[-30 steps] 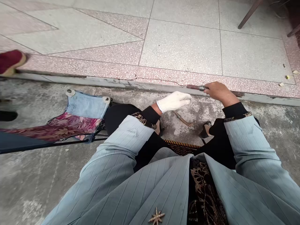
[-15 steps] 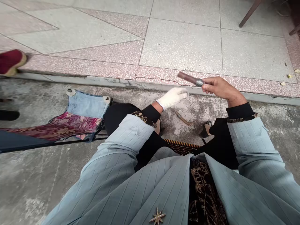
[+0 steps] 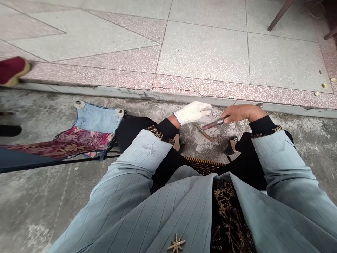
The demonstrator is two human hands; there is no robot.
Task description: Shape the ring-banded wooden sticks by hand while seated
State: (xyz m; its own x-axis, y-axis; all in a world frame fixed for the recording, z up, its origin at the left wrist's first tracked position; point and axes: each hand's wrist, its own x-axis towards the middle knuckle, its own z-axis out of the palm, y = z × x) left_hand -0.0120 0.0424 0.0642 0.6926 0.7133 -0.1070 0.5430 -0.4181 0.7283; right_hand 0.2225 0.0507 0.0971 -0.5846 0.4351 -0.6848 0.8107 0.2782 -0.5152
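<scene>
My right hand is bare and wrapped round a brown stick-like tool bound with silvery wire. One end slants down and left toward the ground, and a thin dark piece shows past the back of the hand. My left hand, in a white knitted glove, is closed just left of the tool and apart from it. Its fingertips are curled together, and I cannot make out what is in them. A bent brown stick-like piece lies on the concrete below both hands, partly behind the tool's tip.
A raised step edge with terrazzo tiles runs across in front. A low folding chair with denim and flowered cloth stands at my left. A person's red shoe rests on the step, far left. A furniture leg stands upper right.
My right hand has moved down and slightly left, and the tool's tip has swung from pointing up-left to pointing down-left. My left hand has barely shifted.
</scene>
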